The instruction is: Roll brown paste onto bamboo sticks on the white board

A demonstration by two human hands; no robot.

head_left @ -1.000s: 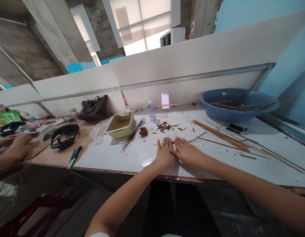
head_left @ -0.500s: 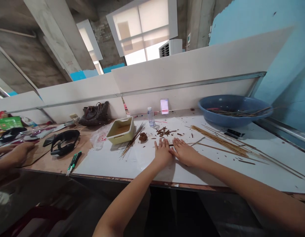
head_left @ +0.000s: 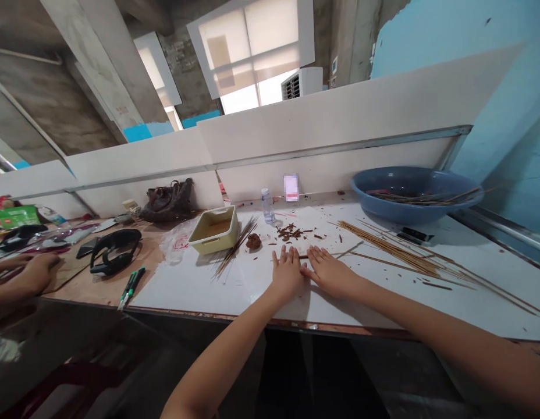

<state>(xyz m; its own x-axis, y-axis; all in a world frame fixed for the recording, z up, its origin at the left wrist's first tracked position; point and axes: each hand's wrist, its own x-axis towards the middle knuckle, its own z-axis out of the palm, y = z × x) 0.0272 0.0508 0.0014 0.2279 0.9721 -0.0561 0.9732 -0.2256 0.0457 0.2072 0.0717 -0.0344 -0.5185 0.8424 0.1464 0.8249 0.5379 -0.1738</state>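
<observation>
My left hand (head_left: 287,270) lies flat on the white table top, fingers stretched out and pointing away from me. Beside it, my right hand (head_left: 333,271) is also flat and open, and its thumb meets the left hand. A thin brown stick (head_left: 304,256) runs crosswise beneath the fingers of both hands, mostly covered by them. Just beyond the fingers are scattered dark brown pieces (head_left: 289,231). A brown lump (head_left: 253,242) sits to the left of them. To the right of my hands lies a bundle of thin tan sticks (head_left: 392,250).
A yellow-green tub (head_left: 211,245) holds brown contents, with thin sticks (head_left: 235,247) beside it. Behind stand a clear bottle (head_left: 267,208) and a blue basin (head_left: 414,212) with sticks inside. Green-handled pliers (head_left: 131,286), a black headset (head_left: 115,251) and another person's hand (head_left: 38,272) are at left.
Both my hands stay flat on the stick and have shifted only slightly. At the far left, the other person's hand has moved a little.
</observation>
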